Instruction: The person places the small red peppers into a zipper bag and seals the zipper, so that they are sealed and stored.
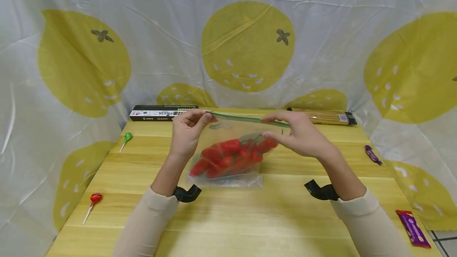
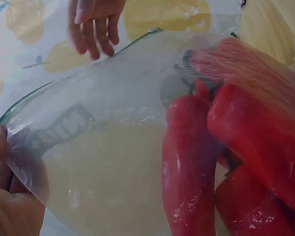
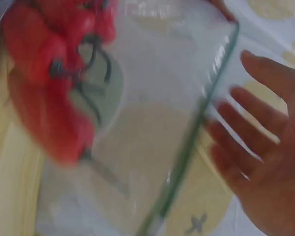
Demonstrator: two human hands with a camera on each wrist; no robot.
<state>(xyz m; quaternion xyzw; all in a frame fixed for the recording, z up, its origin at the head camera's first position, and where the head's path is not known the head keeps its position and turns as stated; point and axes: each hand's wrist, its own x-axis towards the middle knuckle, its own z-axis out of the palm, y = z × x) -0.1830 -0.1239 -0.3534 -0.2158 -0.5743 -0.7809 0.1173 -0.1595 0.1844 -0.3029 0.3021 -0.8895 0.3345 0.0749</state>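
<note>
A clear zip bag (image 1: 225,181) with a green zip strip (image 1: 239,118) along its top is held up above the wooden table. Several red peppers (image 1: 232,158) with dark green stems lie in its lower part. My left hand (image 1: 189,132) pinches the bag's top left corner between thumb and fingers. Near the right end of the strip is my right hand (image 1: 303,134), its thumb in front of the bag. In the right wrist view, this hand (image 3: 270,132) has its fingers spread and extended beside the green strip, holding nothing. Whether a fingertip touches the strip is blurred.
At the table's back stand a black and white pasta box (image 1: 153,114) and a pack of spaghetti (image 1: 328,117). Green (image 1: 128,136) and red (image 1: 95,198) lollipops lie left. A purple wrapped candy (image 1: 373,155) and a purple bar (image 1: 413,228) lie right. A lemon-print curtain (image 1: 321,50) hangs behind.
</note>
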